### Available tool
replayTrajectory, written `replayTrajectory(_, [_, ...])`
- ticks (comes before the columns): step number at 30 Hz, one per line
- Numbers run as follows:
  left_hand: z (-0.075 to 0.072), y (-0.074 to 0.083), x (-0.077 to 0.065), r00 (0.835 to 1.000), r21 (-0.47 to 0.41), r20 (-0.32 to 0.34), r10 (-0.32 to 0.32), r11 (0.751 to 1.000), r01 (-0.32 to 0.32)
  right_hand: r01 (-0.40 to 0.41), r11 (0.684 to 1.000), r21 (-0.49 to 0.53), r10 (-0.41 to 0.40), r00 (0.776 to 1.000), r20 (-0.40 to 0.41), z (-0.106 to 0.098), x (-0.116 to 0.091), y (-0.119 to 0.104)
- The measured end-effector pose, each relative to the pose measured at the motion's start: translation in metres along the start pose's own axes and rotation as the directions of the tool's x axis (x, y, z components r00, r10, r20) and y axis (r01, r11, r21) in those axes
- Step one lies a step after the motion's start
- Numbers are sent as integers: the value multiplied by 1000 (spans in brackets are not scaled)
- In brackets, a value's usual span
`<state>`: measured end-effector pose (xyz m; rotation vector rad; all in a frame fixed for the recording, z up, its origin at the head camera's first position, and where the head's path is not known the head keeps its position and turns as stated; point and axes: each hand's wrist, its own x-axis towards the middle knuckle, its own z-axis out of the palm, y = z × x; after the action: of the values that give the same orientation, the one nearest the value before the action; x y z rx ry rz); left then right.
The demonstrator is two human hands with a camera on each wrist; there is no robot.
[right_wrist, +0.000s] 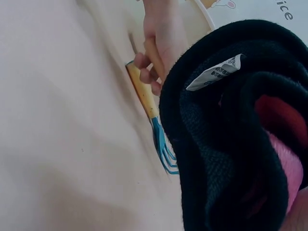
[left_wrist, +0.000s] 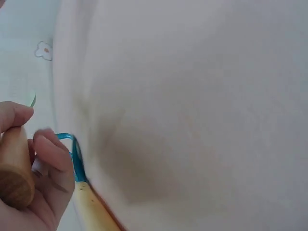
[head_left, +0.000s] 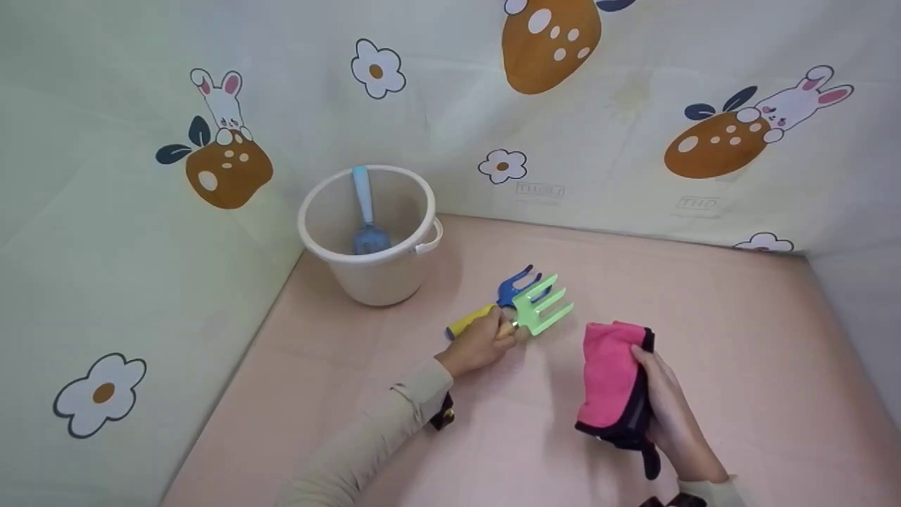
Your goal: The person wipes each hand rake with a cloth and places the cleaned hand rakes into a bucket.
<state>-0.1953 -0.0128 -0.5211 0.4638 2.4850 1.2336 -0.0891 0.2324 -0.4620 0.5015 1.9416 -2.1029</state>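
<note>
My left hand (head_left: 482, 341) grips the wooden handle (left_wrist: 14, 166) of a hand fork whose light green tines (head_left: 538, 306) point away to the right. Under and beyond that fork, a blue hand rake (head_left: 517, 290) with a yellow handle (head_left: 468, 322) lies on the table. In the right wrist view, the yellow handle (right_wrist: 140, 91) shows beside the left fingers. My right hand (head_left: 665, 398) holds a folded pink cloth item (head_left: 611, 377) with black edging, the thumb over its side. Its rolled dark edge (right_wrist: 197, 139) and a small white label (right_wrist: 216, 73) show from the right wrist.
A white bucket (head_left: 380, 278) with a side handle (head_left: 431, 239) stands at the back left. Inside it leans a blue garden tool (head_left: 364, 204), handle up. Pale printed sheeting (head_left: 450, 105) rises around the pink tabletop (head_left: 739, 317) at the back and sides.
</note>
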Motion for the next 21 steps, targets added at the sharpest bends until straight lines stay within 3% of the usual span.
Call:
replayTrajectory(4, [2,8,-6,1000,-105,-21,18,994,-21,30,999,-34,-31,999,-24,3,-1,-1])
replayTrajectory(8, [9,18,-13,995,-163,-84,46,985,-59,60,995,-85,-64,997,-53,10,0,-4])
replayTrajectory(12, [18,32,-25,992,-224,-129,3,974,-32,139,976,-166,-153,986,-70,18,-1,-7])
replayTrajectory(17, [28,47,-39,985,-284,-175,-9,958,-42,320,909,-267,-350,934,-72,30,-3,-7])
replayTrajectory(21, [35,52,-50,980,-342,-197,21,936,-88,402,849,-342,-446,893,-56,42,-3,-4])
